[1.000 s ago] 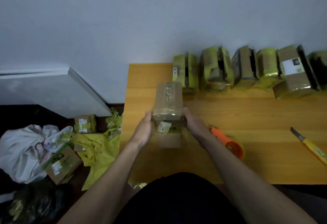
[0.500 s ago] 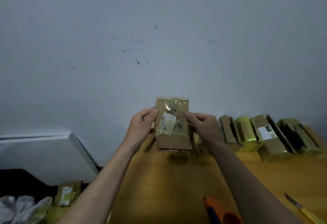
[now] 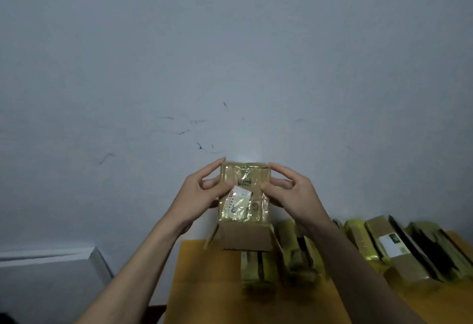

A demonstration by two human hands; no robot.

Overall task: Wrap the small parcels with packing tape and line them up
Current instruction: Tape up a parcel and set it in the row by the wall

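Both hands, left (image 3: 202, 193) at 9 o'clock and right (image 3: 294, 193) at 3, grasp the taped parcel (image 3: 245, 195) above the table (image 3: 204, 285), fingers curled around its sides.

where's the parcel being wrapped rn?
Head view, centre: the parcel is held up between left hand and right hand, above the table's parcel row.

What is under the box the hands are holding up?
Under the held box are the wooden table and a row of taped parcels. Its open flaps cover the nearest parcel's top.
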